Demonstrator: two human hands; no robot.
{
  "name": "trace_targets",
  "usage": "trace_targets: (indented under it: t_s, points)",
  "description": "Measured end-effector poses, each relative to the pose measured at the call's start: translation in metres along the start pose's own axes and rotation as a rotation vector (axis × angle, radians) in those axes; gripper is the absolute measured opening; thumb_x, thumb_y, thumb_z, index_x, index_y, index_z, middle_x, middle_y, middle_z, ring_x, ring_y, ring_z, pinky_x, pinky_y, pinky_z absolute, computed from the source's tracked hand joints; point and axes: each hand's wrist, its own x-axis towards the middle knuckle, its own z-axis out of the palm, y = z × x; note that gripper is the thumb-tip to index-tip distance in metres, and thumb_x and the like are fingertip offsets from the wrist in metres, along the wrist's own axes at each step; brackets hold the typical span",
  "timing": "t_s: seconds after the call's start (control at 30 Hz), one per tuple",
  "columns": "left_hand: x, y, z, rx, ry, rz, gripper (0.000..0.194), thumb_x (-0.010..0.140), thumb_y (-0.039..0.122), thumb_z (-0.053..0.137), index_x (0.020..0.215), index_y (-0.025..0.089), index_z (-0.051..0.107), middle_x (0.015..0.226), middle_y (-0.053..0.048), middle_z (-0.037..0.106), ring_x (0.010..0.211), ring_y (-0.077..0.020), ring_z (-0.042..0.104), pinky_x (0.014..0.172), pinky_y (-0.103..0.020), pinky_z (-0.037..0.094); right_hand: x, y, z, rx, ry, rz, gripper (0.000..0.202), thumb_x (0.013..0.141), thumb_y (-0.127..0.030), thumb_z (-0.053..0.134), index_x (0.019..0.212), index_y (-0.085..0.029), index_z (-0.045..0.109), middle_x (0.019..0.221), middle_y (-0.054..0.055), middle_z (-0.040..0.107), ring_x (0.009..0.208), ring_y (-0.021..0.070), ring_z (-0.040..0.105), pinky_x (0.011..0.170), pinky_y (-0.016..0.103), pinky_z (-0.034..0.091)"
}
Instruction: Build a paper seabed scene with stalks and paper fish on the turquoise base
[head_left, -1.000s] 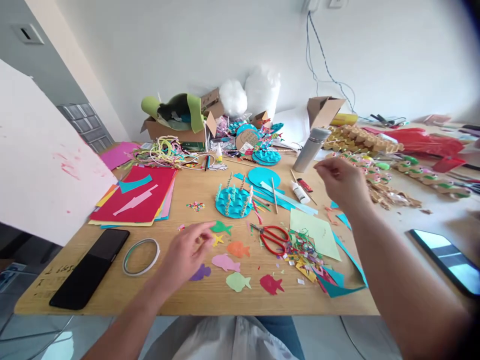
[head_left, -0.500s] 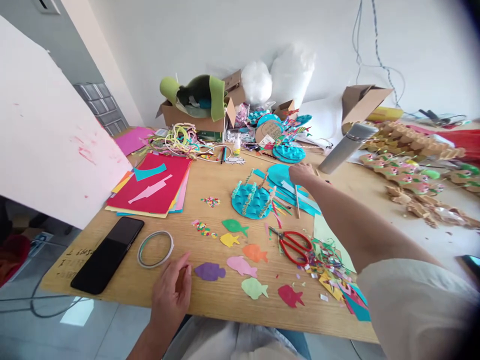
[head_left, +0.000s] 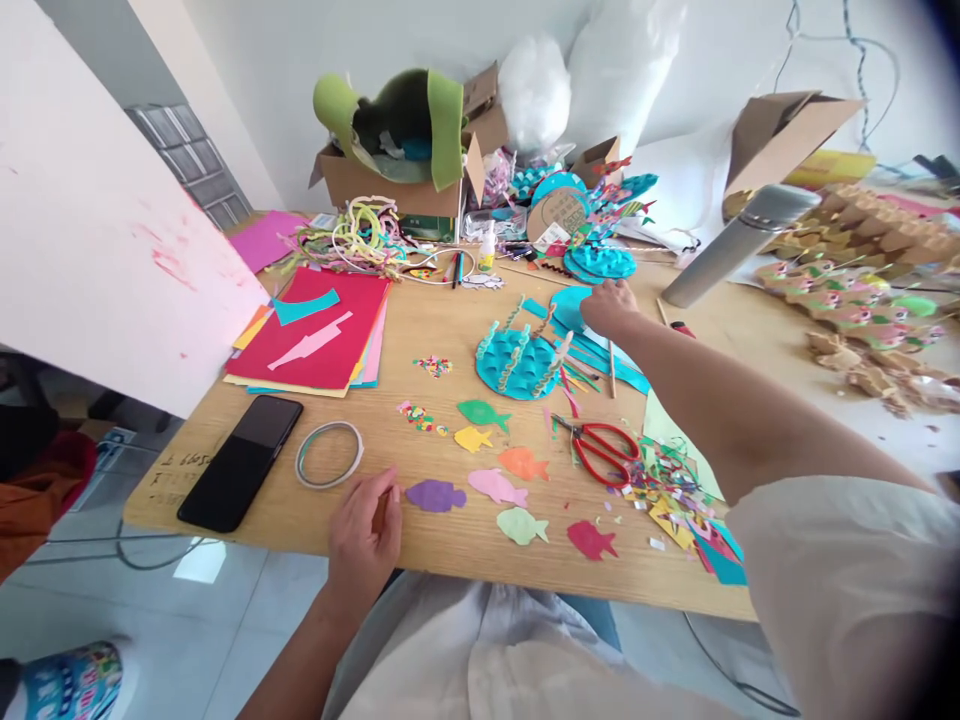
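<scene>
My right hand (head_left: 611, 307) reaches across the table to the blue paper circle (head_left: 568, 305). Its fingers look closed, and what they hold, if anything, is hidden behind the hand. A thin wooden stick (head_left: 612, 372) lies just below it. My left hand (head_left: 367, 522) rests near the front edge, loosely curled with thumb apart and nothing in it, beside the purple paper fish (head_left: 436, 496). Other cut paper fish lie close by, among them a pink one (head_left: 497, 487), a green one (head_left: 484, 414) and a red one (head_left: 592, 540). A blue egg-tray disc (head_left: 517, 365) carries upright twisted strips.
Red-handled scissors (head_left: 606, 455) lie beside paper scraps (head_left: 671, 475). A tape roll (head_left: 329, 456), a black phone (head_left: 240, 465) and stacked coloured paper (head_left: 315, 340) are at left. A grey cylinder (head_left: 739, 245) leans right of my right hand. Boxes (head_left: 390, 200) stand at the back.
The whole view has shifted, so the table sits higher and slightly further right in the picture. My right hand stays by the blue circle, and my left hand stays near the purple fish.
</scene>
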Motion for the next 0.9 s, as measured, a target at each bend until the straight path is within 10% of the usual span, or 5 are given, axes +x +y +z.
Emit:
trace_targets:
  t_s: [0.1,0.23,0.47,0.7,0.9]
  points:
    - [-0.001,0.000,0.000,0.006,-0.004,-0.010,0.026,0.088,0.008,0.057,0.113,0.014,0.059,0.087,-0.006,0.070,0.081,-0.0154,0.063,0.077,-0.028,0.052,-0.007,0.002,-0.006,-0.009,-0.061,0.116,0.033,0.095,-0.030,0.055,0.121,-0.010,0.058,0.123,0.014,0.059,0.106,0.0199,0.060,0.092,0.042,0.050]
    - [-0.002,0.001,-0.001,0.001,-0.017,-0.012,0.025,0.088,0.009,0.057,0.113,0.015,0.059,0.088,-0.007,0.070,0.081,-0.0161,0.064,0.077,-0.029,0.052,-0.016,0.005,-0.016,0.075,-0.069,0.189,0.035,0.091,-0.027,0.060,0.113,0.000,0.062,0.121,0.023,0.059,0.119,0.0302,0.051,0.094,0.047,0.042]
    - [-0.002,0.003,-0.005,-0.016,0.013,-0.017,0.028,0.089,0.011,0.056,0.116,0.015,0.058,0.088,-0.007,0.070,0.081,-0.0168,0.064,0.080,-0.032,0.052,-0.052,0.020,-0.051,0.317,0.192,0.347,0.059,0.094,-0.043,0.047,0.128,0.005,0.054,0.133,0.027,0.049,0.130,0.0346,0.037,0.093,0.049,0.032]
    - [-0.028,0.010,-0.020,-0.104,-0.084,0.140,0.036,0.082,0.002,0.061,0.115,0.015,0.058,0.084,-0.006,0.068,0.076,-0.0150,0.061,0.070,-0.028,0.051,-0.157,0.006,-0.090,0.448,0.615,0.195,0.033,0.093,-0.033,0.055,0.114,-0.011,0.066,0.106,0.013,0.068,0.106,0.0217,0.055,0.097,0.042,0.037]
    - [-0.032,0.017,-0.021,-0.096,-0.124,0.161,0.033,0.084,0.004,0.059,0.114,0.016,0.057,0.082,-0.005,0.067,0.074,-0.0156,0.062,0.070,-0.031,0.052,-0.274,-0.069,-0.075,0.683,0.810,-0.078,0.006,0.089,-0.022,0.058,0.087,-0.025,0.063,0.081,0.005,0.066,0.082,0.0215,0.059,0.080,0.042,0.047]
